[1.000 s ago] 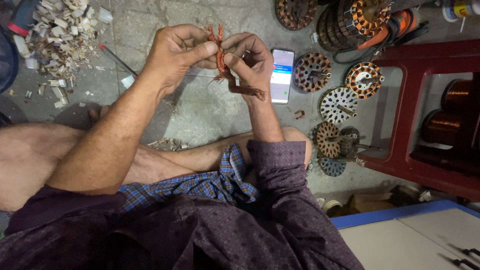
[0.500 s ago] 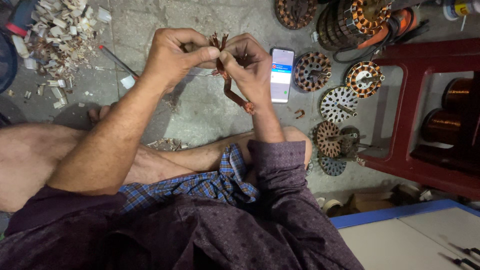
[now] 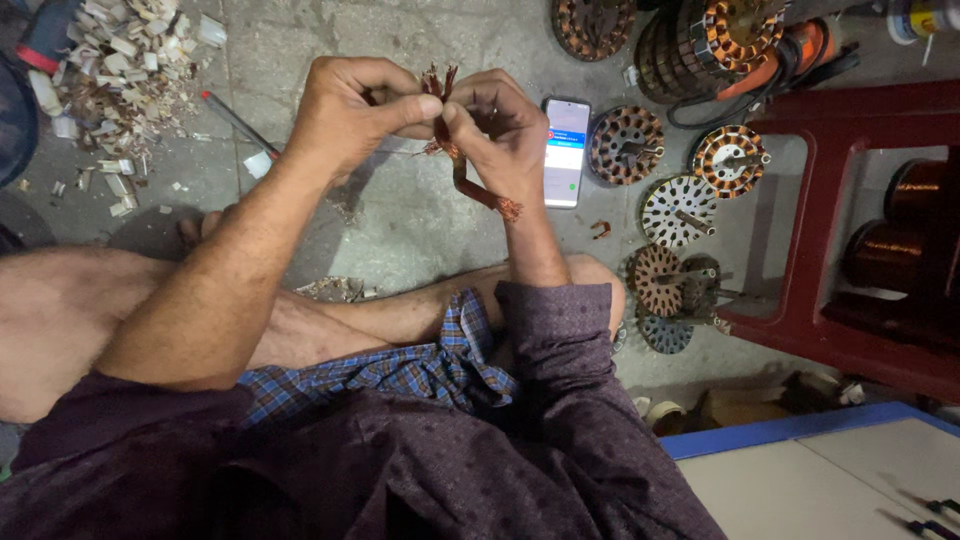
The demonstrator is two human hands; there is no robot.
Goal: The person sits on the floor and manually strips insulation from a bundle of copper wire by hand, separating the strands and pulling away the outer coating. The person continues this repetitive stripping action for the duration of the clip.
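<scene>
My left hand (image 3: 352, 115) and my right hand (image 3: 498, 128) meet above the concrete floor, both pinching a bundle of copper-coloured winding wire (image 3: 470, 180). The bundle's frayed top ends stick up between my thumbs. Its lower end hangs down past my right palm and ends in a frayed tuft. I sit cross-legged, with my knees below the hands.
A lit phone (image 3: 566, 150) lies on the floor just right of my hands. Several round motor stators (image 3: 627, 145) lie farther right, beside a red stool (image 3: 850, 230) with copper wire spools (image 3: 915, 190). A pile of white scraps (image 3: 120, 60) and a pencil-like tool (image 3: 235, 120) are at upper left.
The two hands have closed in on each other and the wire bundle has shifted from hanging loosely to being pinched upright between the thumbs. The hands sit slightly higher in view.
</scene>
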